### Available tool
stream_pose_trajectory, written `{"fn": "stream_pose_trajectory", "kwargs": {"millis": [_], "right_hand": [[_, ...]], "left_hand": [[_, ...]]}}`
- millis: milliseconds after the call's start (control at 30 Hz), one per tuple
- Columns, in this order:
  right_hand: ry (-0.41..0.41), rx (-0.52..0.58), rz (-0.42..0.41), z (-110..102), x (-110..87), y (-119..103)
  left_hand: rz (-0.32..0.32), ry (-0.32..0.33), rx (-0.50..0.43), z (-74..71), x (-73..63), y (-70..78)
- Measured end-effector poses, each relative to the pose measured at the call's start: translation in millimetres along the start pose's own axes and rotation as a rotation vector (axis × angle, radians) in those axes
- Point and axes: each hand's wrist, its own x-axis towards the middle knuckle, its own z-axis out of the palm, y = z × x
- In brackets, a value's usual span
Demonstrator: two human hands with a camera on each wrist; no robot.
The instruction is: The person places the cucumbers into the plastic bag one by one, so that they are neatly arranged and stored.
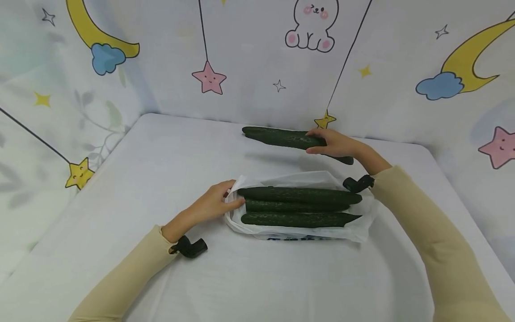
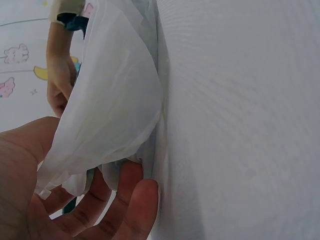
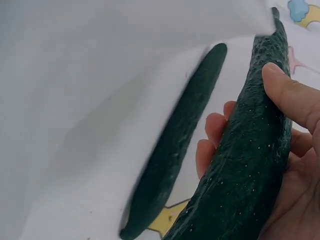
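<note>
My left hand (image 1: 211, 203) holds the left end of a white plastic bag (image 1: 249, 230), its thumb and curled fingers at the bag's edge. Three dark green cucumbers (image 1: 301, 219) lie side by side on the open bag. Beyond the bag, my right hand (image 1: 339, 144) grips another cucumber (image 3: 250, 135), with the thumb on one side and the fingers on the other. Behind the held one, a further cucumber (image 3: 175, 145) lies on the white cloth in the right wrist view. The two overlap in the head view.
A white cloth (image 1: 169, 152) covers the table. At its far edge stands a backdrop (image 1: 257, 53) printed with moons, stars and clouds. Black wrist cameras sit on the left wrist and right wrist, the right one close over the bag's far right corner.
</note>
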Motion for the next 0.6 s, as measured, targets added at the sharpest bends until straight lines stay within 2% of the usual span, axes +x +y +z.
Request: {"fn": "stream_pose_trajectory", "kwargs": {"millis": [600], "right_hand": [[0.036, 0.012, -0.067, 3, -31.3, -33]], "left_hand": [[0.015, -0.002, -0.012, 0.0, 3.0, -1.7]]}}
